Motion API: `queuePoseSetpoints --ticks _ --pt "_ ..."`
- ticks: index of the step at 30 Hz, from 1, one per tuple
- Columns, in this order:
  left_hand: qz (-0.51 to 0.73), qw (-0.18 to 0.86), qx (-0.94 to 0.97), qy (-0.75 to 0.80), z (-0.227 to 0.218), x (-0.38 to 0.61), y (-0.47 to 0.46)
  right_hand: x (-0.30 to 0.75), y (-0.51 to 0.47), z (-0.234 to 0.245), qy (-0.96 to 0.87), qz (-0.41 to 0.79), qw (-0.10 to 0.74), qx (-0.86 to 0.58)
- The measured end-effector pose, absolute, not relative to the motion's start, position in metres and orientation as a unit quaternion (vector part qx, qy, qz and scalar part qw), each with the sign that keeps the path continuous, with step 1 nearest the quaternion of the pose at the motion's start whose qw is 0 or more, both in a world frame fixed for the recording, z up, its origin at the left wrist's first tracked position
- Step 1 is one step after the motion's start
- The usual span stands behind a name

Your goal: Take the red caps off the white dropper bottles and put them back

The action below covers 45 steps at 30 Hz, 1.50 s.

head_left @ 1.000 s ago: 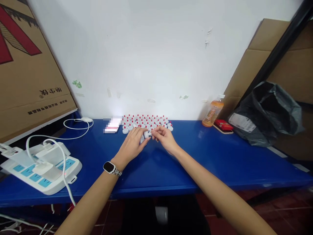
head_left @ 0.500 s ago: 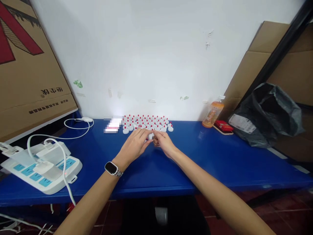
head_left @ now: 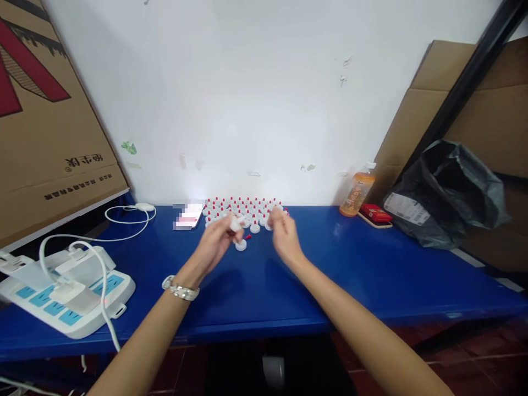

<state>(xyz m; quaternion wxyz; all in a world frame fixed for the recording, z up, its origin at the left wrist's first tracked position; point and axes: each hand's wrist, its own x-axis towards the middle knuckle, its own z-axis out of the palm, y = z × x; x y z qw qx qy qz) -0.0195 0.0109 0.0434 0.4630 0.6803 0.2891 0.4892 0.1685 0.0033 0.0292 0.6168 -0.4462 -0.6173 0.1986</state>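
Observation:
My left hand (head_left: 216,236) is closed around a white nozzle cap (head_left: 236,223), its palm side turned partly up. My right hand (head_left: 284,231) is raised a little to the right, fingers curled together and blurred; whatever it may hold is too small to make out. Between and below the hands, a white cap (head_left: 241,246) without a red tip lies on the blue table. A loose small red tip (head_left: 248,236) is beside it. Behind the hands stand several rows of white caps with red tips (head_left: 254,226), partly covered by my fingers.
A phone (head_left: 190,215) lies left of the caps. A white power strip (head_left: 82,324) with plugs and cables takes up the left side. On the right are an orange drink bottle (head_left: 358,192), a red box (head_left: 376,213) on another phone, and a grey plastic bag (head_left: 441,192).
My hands have come apart, the left turning palm up with a white cap and the right moving right. The white cap and red tip on the table between them are now uncovered.

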Motion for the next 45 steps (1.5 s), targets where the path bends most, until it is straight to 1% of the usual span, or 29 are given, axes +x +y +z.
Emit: queuePoseSetpoints --ticks 2,5,7,9,12,14,18,22,24,28,30,33,35,39,41,43,45 --pt "0.495 0.436 0.684 0.313 0.045 -0.027 0.012 0.179 0.011 0.028 -0.597 0.183 0.626 -0.468" --pt "0.444 0.322 0.762 0.344 0.039 -0.031 0.013 0.184 0.019 0.024 -0.654 0.226 0.563 -0.452" --pt "0.401 0.251 0.808 0.351 0.032 -0.028 0.014 0.179 0.018 0.022 -0.674 0.278 0.541 -0.419" --pt "0.386 0.206 0.824 0.36 0.026 -0.025 0.015 0.173 0.015 0.021 -0.667 0.322 0.548 -0.388" --pt "0.395 0.167 0.82 0.379 0.02 -0.022 0.017 0.169 0.01 0.021 -0.654 0.364 0.554 -0.364" --pt "0.399 0.163 0.816 0.384 0.018 -0.023 0.019 0.169 0.009 0.022 -0.644 0.384 0.554 -0.362" --pt "0.408 0.194 0.808 0.378 0.018 -0.023 0.019 0.17 0.01 0.022 -0.619 0.415 0.56 -0.363" --pt "0.404 0.196 0.812 0.374 0.022 -0.024 0.017 0.174 0.011 0.025 -0.632 0.412 0.539 -0.374" --pt "0.42 0.183 0.802 0.384 0.025 -0.026 0.017 0.178 0.01 0.026 -0.668 0.369 0.508 -0.399" --pt "0.442 0.142 0.772 0.435 0.028 -0.031 0.021 0.183 0.009 0.026 -0.771 0.238 0.386 -0.447" --pt "0.429 0.122 0.779 0.44 0.026 -0.031 0.023 0.18 0.009 0.024 -0.793 0.212 0.35 -0.451" --pt "0.415 0.106 0.795 0.43 0.022 -0.031 0.025 0.175 0.012 0.022 -0.794 0.227 0.348 -0.443" --pt "0.412 0.099 0.799 0.427 0.02 -0.031 0.026 0.174 0.015 0.022 -0.781 0.241 0.368 -0.444" --pt "0.409 0.096 0.801 0.426 0.019 -0.032 0.025 0.178 0.026 0.023 -0.758 0.179 0.421 -0.464" --pt "0.403 0.096 0.803 0.428 0.019 -0.033 0.025 0.178 0.033 0.025 -0.772 0.179 0.399 -0.46" --pt "0.399 0.095 0.803 0.432 0.02 -0.034 0.025 0.176 0.039 0.026 -0.787 0.218 0.359 -0.451" --pt "0.398 0.097 0.801 0.437 0.02 -0.034 0.025 0.173 0.043 0.027 -0.785 0.239 0.349 -0.453"
